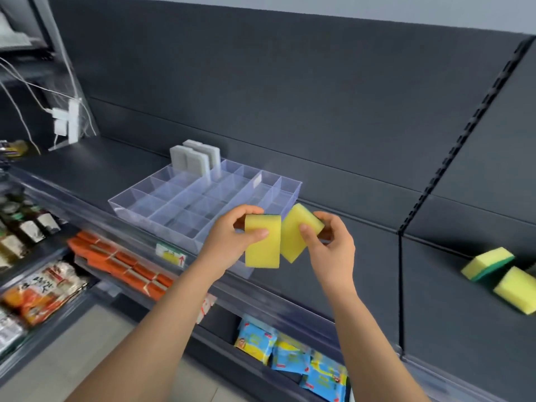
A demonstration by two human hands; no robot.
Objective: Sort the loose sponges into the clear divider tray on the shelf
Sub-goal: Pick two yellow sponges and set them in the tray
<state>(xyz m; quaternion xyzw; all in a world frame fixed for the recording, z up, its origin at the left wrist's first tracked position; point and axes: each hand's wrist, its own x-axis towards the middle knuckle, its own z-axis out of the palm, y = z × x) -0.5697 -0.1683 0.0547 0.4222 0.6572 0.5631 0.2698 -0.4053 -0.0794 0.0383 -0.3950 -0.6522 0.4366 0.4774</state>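
Note:
My left hand (232, 242) grips a yellow sponge (262, 250) held upright, thumb across its face. Beside it, my right hand (333, 245) grips a second yellow sponge (295, 230), tilted, its edge touching the first. Both are in front of the near right corner of the clear divider tray (139, 198) on the dark shelf. Grey sponges (190, 161) stand upright in the tray's far compartments. Two loose yellow-and-green sponges (487, 264) (516, 288) lie on the shelf far to the right.
The dark shelf (362, 256) has a back panel and a slotted upright post (401, 285) between me and the loose sponges. White plugs and cables (68, 120) hang at the left. Lower shelves hold orange packs (127, 265), blue packets (293, 355) and bottles (26, 224).

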